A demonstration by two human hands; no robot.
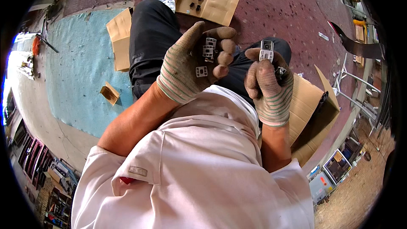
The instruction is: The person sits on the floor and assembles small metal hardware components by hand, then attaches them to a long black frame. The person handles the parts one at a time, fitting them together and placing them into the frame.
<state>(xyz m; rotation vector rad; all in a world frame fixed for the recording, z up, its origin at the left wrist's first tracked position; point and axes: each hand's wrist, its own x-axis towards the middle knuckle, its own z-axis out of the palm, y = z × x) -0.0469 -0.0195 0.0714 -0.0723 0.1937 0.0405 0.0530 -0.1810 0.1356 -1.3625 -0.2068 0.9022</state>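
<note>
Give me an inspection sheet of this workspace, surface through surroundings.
Surface: dark red floor, littered with dark specks; blue mat at left.
Job's things: small silvery pieces in the left hand; similar piece in the right hand.
Clutter: open cardboard box ahead with small dark items; carton at right; folded cardboard piece on the mat.
Hands: both gloved; left palm up, fingers curled; right pinching its piece.
Cables: nothing clearly seen.
Surroundings: metal frame at far right; unidentified items at lower left.

We note matt knitted-cloth gloves (182, 65), ribbed at the cuffs; smooth small parts (202, 71), whether plastic or metal we cannot tell; matt cardboard boxes (221, 6); matt cloth shirt (212, 161) and trousers (152, 38); rough-looking floor (275, 12).
</note>
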